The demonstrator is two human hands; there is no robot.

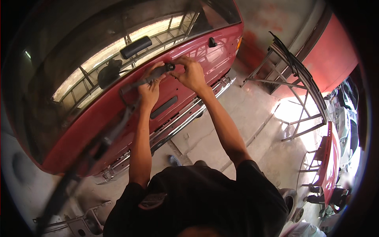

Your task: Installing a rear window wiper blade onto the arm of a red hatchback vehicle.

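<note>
A black wiper arm [135, 84] is held up in front of a red vehicle's tailgate [205, 49]. Its long blade end hangs down toward the lower left, blurred. My left hand [149, 90] is closed round the arm just below its round, hollow pivot end [170, 67]. At that end, the thumb and fingers of my right hand [192, 76] pinch the pivot from the right; the exact contact is partly hidden. Behind both hands lies the lower edge of the dark rear window [71, 51]. A small black fitting [212, 42] sits on the tailgate to the right.
Below the tailgate runs a chrome bumper [188, 121]. A metal frame stand [302, 85] is at the right, near a large red panel [327, 59]. Another red panel [333, 162] and a person [338, 196] are at far right. A metal part [90, 222] lies lower left.
</note>
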